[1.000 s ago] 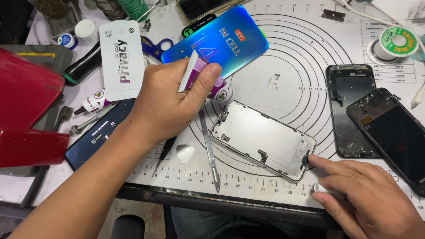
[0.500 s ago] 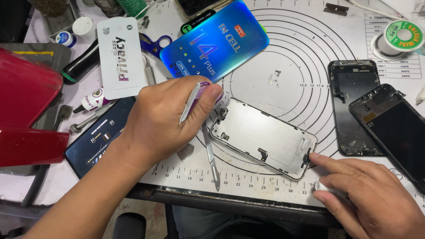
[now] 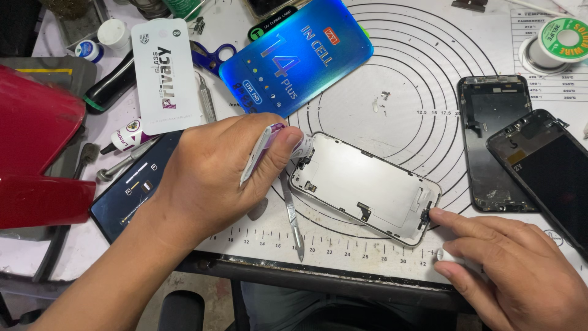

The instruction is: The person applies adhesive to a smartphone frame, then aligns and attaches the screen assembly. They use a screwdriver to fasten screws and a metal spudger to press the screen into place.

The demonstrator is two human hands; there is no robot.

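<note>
A silver phone screen assembly lies back side up on the white work mat. My left hand grips a thin white and purple card-like tool against the assembly's left end. My right hand rests on the mat's front edge, its index fingertip pressing the assembly's lower right corner. A metal scalpel lies on the mat just under my left hand.
A blue glossy screen box lies behind my left hand, a white screen-protector pack and blue-handled scissors to its left. Two dark phone bodies lie at right, a solder spool behind them. A red cloth covers the left.
My left hand has come down from the blue box to the left end of the screen assembly, carrying the card tool. My right hand stayed at the lower right corner.
</note>
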